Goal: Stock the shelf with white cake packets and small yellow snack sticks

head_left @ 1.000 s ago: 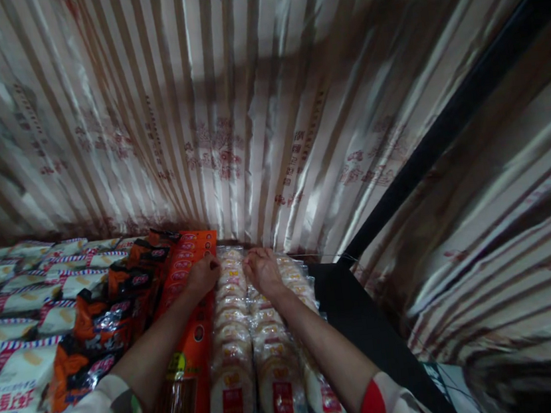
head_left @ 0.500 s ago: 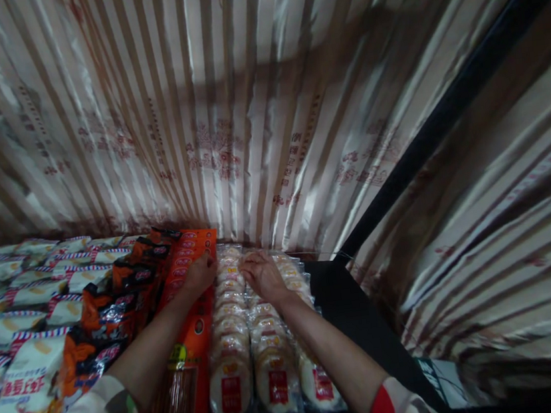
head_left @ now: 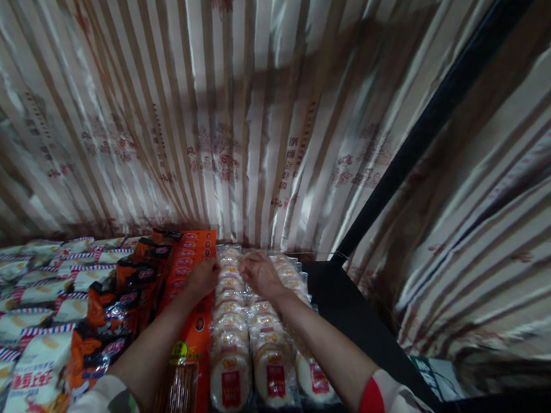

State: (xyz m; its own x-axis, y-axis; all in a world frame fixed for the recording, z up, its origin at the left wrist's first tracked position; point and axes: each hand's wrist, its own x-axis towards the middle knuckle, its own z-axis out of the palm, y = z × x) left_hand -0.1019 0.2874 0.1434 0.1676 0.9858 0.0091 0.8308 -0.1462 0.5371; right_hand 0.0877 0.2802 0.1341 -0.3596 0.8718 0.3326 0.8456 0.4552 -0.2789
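My left hand (head_left: 206, 276), fingers curled, is at the far end of the left row of clear-wrapped round pastries (head_left: 230, 381), over the edge of the orange packets. Close to it, my right hand (head_left: 260, 275) bends its fingers down at the far end of the middle row of wrapped pastries (head_left: 275, 375). What either hand grips, if anything, is hidden by the fingers. A third row of the pastries (head_left: 315, 377) is partly covered by my right forearm. Each front pastry carries a red label.
Left of the pastries lie long orange packets (head_left: 195, 370), black-and-orange bags (head_left: 112, 307) and rows of white snack bags (head_left: 44, 369). Behind the black table (head_left: 342, 305) hangs a striped curtain (head_left: 223, 106). A black pole (head_left: 401, 164) slants up on the right.
My left hand's fingers look more curled in, and its wrist has turned slightly. My right hand stays almost in place. The view has shifted slightly.
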